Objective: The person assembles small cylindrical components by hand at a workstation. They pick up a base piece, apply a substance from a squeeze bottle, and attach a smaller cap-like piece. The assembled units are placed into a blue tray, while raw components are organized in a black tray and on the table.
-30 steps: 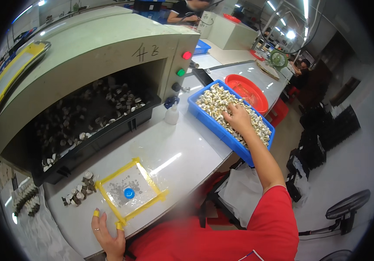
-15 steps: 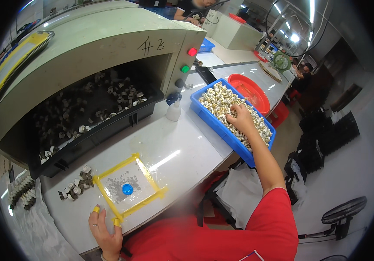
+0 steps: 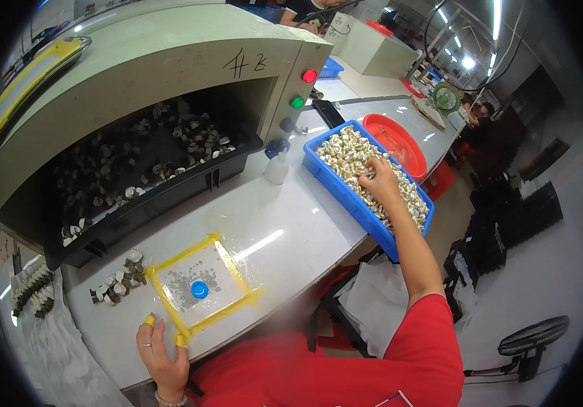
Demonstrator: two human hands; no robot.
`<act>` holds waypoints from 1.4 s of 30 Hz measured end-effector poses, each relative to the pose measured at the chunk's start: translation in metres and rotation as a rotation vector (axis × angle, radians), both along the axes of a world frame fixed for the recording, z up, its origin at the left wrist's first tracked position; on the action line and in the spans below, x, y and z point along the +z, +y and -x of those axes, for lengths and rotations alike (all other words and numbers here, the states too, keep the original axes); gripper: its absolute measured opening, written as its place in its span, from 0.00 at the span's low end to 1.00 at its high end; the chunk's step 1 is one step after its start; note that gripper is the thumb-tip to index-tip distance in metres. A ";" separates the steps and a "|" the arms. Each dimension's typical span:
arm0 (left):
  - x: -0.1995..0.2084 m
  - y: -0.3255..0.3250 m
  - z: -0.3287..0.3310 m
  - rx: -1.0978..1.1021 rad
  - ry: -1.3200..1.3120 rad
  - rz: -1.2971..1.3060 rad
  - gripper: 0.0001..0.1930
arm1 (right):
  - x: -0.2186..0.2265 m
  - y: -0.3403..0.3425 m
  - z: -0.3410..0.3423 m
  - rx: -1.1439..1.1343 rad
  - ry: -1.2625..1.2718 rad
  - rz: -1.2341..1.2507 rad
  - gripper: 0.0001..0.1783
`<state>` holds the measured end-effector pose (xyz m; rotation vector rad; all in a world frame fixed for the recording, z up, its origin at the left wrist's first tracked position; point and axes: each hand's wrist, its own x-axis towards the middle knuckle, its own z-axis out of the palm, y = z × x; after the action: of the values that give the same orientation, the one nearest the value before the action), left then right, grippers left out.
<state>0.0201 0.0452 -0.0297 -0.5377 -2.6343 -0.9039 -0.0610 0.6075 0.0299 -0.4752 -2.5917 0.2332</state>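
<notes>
My right hand [image 3: 382, 183] reaches into a blue bin [image 3: 346, 199] heaped with small pale, gold-tinged parts [image 3: 342, 150]. Its thumb and fingers are bent together at the surface of the heap; whatever is between the tips is too small to make out. At the lower left, my left hand [image 3: 164, 358] rests on the table edge with fingers apart and nothing in it. Yellow covers sit on two of its fingertips. Just beyond it lies a clear sheet with a yellow tape border [image 3: 240, 268], grey spots and a round blue cap [image 3: 200, 289]. Several white-and-dark pieces [image 3: 118, 279] are piled left of the sheet.
A pale green machine [image 3: 169, 57] with red and green buttons stands at the back left. From its opening sticks a black tray [image 3: 169, 207] of similar pieces. A squeeze bottle [image 3: 276, 169], a black phone [image 3: 328, 113] and a red tray [image 3: 410, 159] surround the blue bin.
The whole view has shifted slightly. My right hand stays at the heap, its fingers drawn a little closer together. My left hand keeps its place at the table edge.
</notes>
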 end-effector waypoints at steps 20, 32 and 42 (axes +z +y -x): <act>0.005 0.003 0.003 -0.015 0.026 0.068 0.22 | -0.002 0.020 0.012 -0.069 0.177 0.292 0.16; 0.001 0.000 0.002 -0.006 0.011 0.072 0.22 | -0.009 -0.144 0.030 0.507 -0.117 0.603 0.15; -0.005 -0.001 0.001 0.000 -0.015 0.068 0.23 | -0.021 -0.210 0.036 0.727 -0.306 0.135 0.22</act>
<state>0.0188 0.0440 -0.0345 -0.5496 -2.6867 -0.8243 -0.0970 0.3974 0.0088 0.4496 -2.9587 0.6187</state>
